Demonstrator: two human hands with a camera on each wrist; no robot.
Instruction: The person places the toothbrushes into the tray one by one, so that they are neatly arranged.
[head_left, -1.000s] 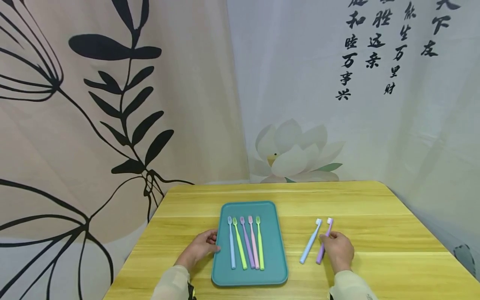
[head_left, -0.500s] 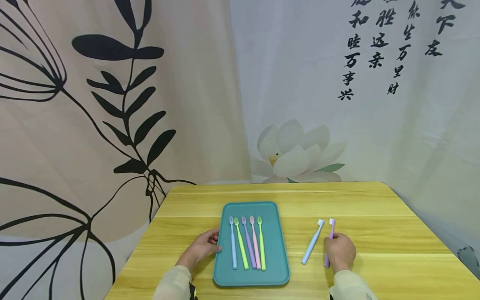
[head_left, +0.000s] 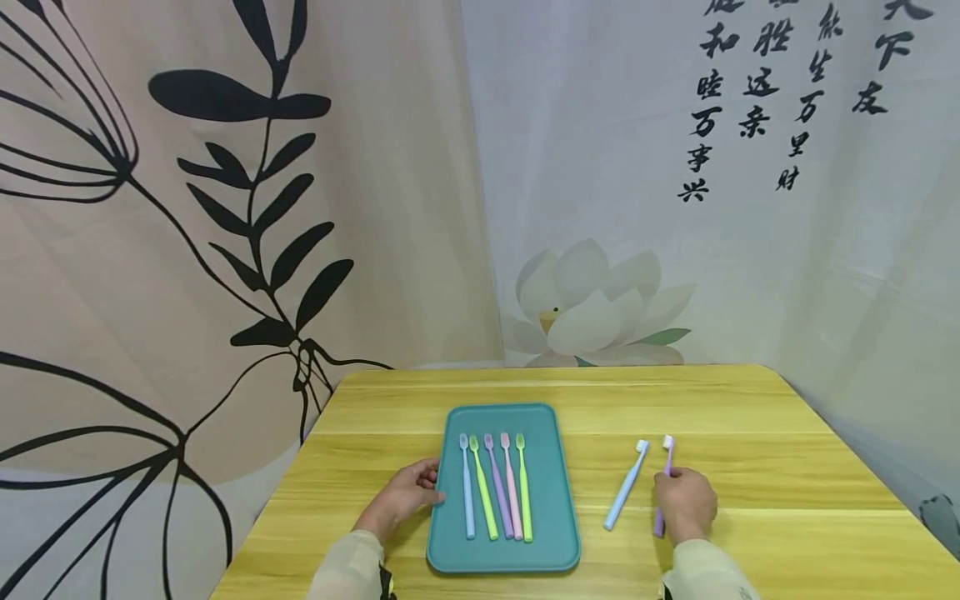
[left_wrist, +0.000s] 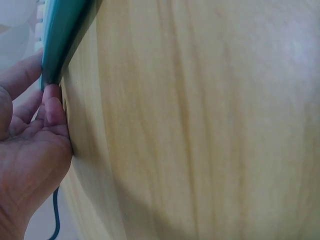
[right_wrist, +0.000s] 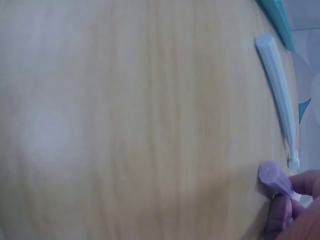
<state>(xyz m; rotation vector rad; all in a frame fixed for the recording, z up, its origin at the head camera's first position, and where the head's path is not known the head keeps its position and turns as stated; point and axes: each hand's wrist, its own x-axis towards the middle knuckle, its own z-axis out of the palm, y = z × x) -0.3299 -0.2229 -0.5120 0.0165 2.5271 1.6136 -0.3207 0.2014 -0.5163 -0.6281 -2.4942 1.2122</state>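
Observation:
My right hand [head_left: 686, 502] pinches a purple toothbrush [head_left: 659, 522] at its handle, low over the table to the right. In the right wrist view, thumb and fingers meet on the purple toothbrush [right_wrist: 272, 175], its handle end pointing toward the camera. A light blue toothbrush [head_left: 626, 487] with white bristles lies just left of it, untouched. My left hand [head_left: 401, 497] holds the left edge of a teal tray [head_left: 555, 533], thumb at the rim. On the tray lie a blue toothbrush [head_left: 468, 492], a purple one [head_left: 499, 492], a pink one [head_left: 513, 492] and two yellow-green ones, side by side.
Everything rests on a yellow wood-grain table [head_left: 787, 467]. A printed curtain [head_left: 405, 208] hangs behind its far edge. In the left wrist view a dark cable [left_wrist: 56, 215] hangs below the hand.
My right hand has shifted the purple toothbrush slightly to the right, widening its gap from the light blue one. The left hand and tray stay put; the head view drifts slightly.

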